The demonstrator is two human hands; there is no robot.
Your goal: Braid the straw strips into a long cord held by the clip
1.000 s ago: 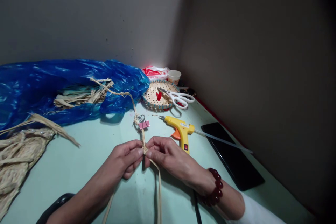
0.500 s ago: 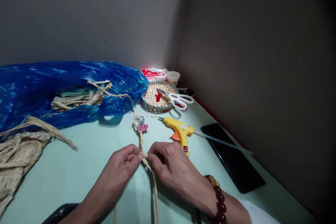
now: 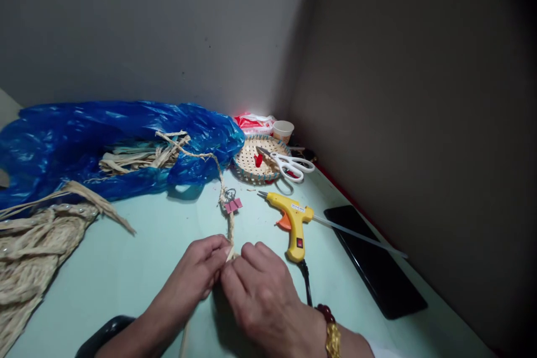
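Observation:
A braid of pale dried plant strands runs down the table towards me. My left hand pinches it at its near end, thumb against fingers. Close against it, my right hand is curled around the strands there, its fingertips partly hidden. Farther up, a pink binder clip grips the braid. Beyond the clip the braid continues to the blue plastic bag. One loose strand hangs below my left hand.
Right of my hands lie a yellow glue gun and a black phone. White-handled scissors rest on a woven basket near a paper cup. At left are the blue plastic bag and a woven straw piece.
My right hand has turned and closed in beside my left, and the long strands hanging between the hands are now hidden. The whole view has shifted slightly left.

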